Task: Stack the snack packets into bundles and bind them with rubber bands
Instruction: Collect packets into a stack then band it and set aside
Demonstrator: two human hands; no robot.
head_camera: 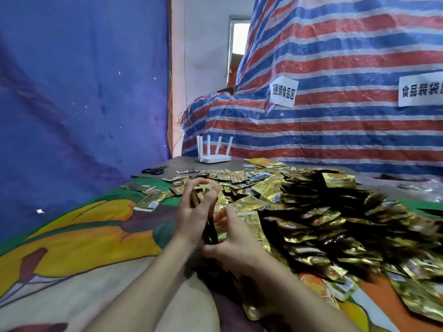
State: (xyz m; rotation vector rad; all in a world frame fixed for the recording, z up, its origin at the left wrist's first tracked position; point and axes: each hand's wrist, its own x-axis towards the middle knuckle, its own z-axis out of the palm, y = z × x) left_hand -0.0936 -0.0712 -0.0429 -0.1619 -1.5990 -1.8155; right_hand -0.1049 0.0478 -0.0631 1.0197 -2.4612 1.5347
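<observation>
A stack of snack packets stands on edge between my two hands, above the colourful cloth. My left hand grips its far end, fingers curled over the top. My right hand grips the near end from the right, thumb at the bottom. A big loose heap of gold and dark snack packets spreads over the table to the right of my hands. More gold packets lie scattered to the left. No rubber band shows clearly.
Black scissors lie at the table's far left. A white router with several antennas stands at the back. A blue tarp hangs on the left; a striped tarp with paper labels rises behind the table.
</observation>
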